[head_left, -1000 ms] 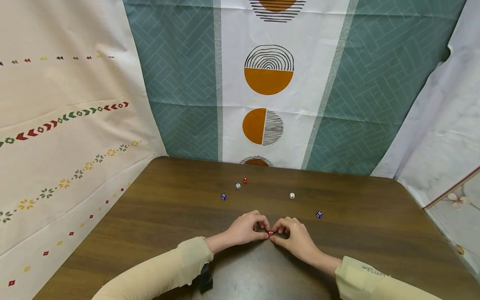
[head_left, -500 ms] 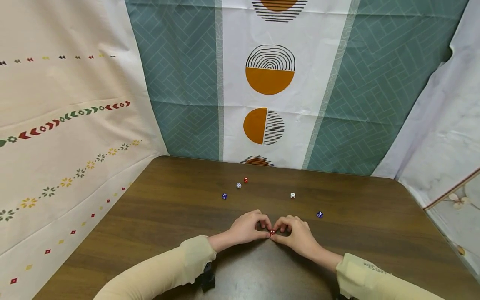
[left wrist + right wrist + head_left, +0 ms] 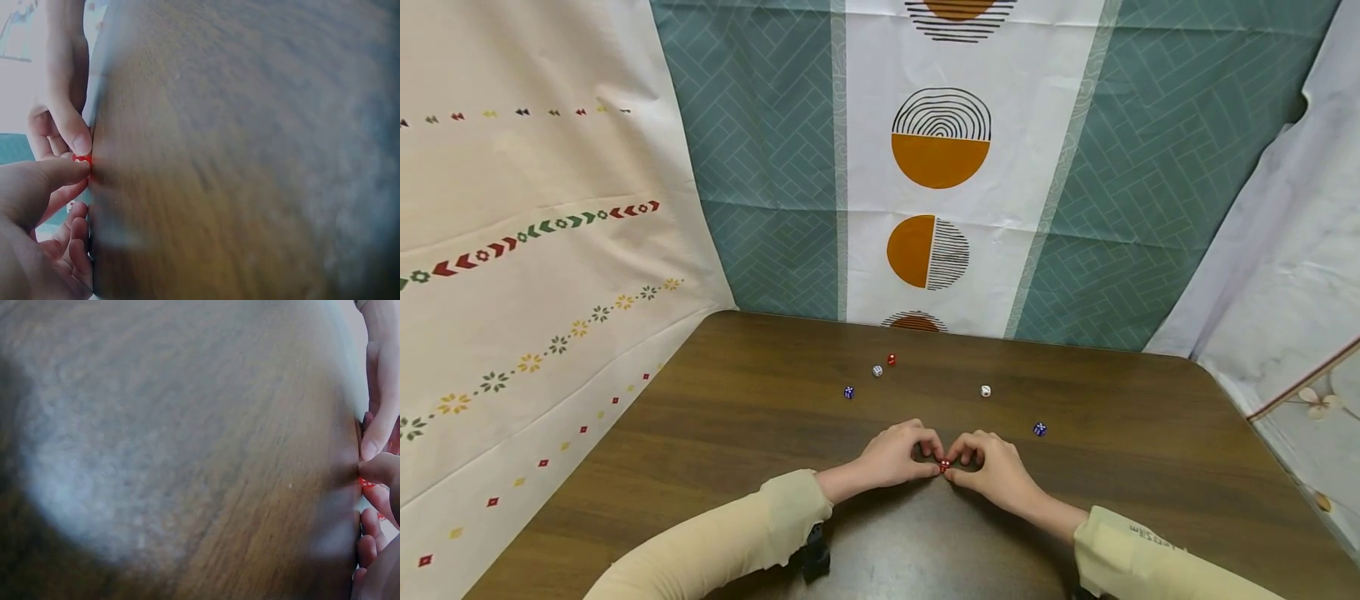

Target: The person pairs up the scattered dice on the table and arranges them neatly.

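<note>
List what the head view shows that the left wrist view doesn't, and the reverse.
Only the head view: the left blue die, the right blue die, the orange-and-striped circles printed on the backdrop, and the left sleeve.

Only the left wrist view: the curled outer fingers of the left hand, seen close up from their inner side.

Both: the left hand, the right hand, the red die at their fingertips, and the brown table.

Table point(image 3: 760, 433): 2 blue dice point(image 3: 848, 392), 2 white dice point(image 3: 986, 391), 1 far red die point(image 3: 891, 360).
</note>
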A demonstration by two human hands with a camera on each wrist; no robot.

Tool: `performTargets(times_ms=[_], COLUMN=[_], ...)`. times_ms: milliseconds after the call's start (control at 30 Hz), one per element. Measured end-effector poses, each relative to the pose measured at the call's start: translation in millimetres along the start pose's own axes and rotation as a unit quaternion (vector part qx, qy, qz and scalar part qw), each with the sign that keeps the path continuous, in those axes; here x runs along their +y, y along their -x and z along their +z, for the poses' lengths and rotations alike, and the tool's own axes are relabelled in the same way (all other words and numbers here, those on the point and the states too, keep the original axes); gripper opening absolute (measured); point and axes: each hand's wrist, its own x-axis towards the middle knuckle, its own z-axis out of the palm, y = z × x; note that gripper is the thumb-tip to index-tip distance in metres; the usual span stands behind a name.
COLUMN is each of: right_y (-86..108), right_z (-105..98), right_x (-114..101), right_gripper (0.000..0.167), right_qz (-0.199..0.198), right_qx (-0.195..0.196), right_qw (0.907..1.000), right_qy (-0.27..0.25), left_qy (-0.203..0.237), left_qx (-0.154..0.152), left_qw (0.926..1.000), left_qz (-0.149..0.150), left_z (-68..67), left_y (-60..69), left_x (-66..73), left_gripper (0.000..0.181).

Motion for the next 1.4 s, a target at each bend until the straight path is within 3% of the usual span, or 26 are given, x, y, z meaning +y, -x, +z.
performTargets(times_ms=[633, 1167, 1300, 1400], right_y=[-6.3, -4.2, -5.7, -6.9], right_z=[-6, -8, -8, -9], right_x=[3, 1, 3, 4], right_gripper=[0.016, 0.017, 0.018, 0.017], right_qz=[-0.002, -0.017, -0.022, -0.024], right_qx=[-0.042, -0.05, -0.053, -0.054], right_qw=[0.9991, 0.9984, 0.9982, 0.9979], right_qy=[-0.003, -0.021, -0.019, -0.025], left_qy=[0.0, 0.0, 0.003, 0.015], left_qx=[0.003, -0.005, -0.025, -0.065], left_qw=[1.0, 0.9999, 0.9997, 0.9973], left_qz=[-0.003, -0.01, 0.005, 0.031], left_z=[1.8, -2.3, -4.9, -10.8], left_y=[-3.2, -1.7, -4.0, -10.5], left_x=[0.2, 5.6, 3.4, -1.7], left_gripper=[0.009, 0.012, 0.012, 0.012])
